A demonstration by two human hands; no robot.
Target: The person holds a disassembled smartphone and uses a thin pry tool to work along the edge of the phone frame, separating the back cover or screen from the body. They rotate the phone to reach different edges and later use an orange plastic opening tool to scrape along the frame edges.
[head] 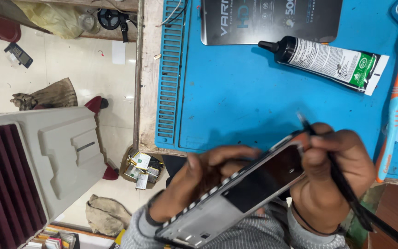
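My left hand (199, 177) grips an opened phone frame (236, 198) from behind, its bare silver inside and dark screen panel facing up, tilted diagonally over the table's near edge. My right hand (335, 175) pinches the phone's upper corner and also holds a thin black tool (346, 189). The tool's tip (300, 117) points up past that corner, above the blue work mat (245, 101). Both sleeves are grey and ribbed.
On the mat lie a black-capped glue tube (328, 62), a dark flat package (272, 20) at the far edge, and an orange-and-blue toothbrush (395, 110) at the right. Left of the table, on the floor, stand a grey cooler (47, 157), rags and small boxes (141, 168).
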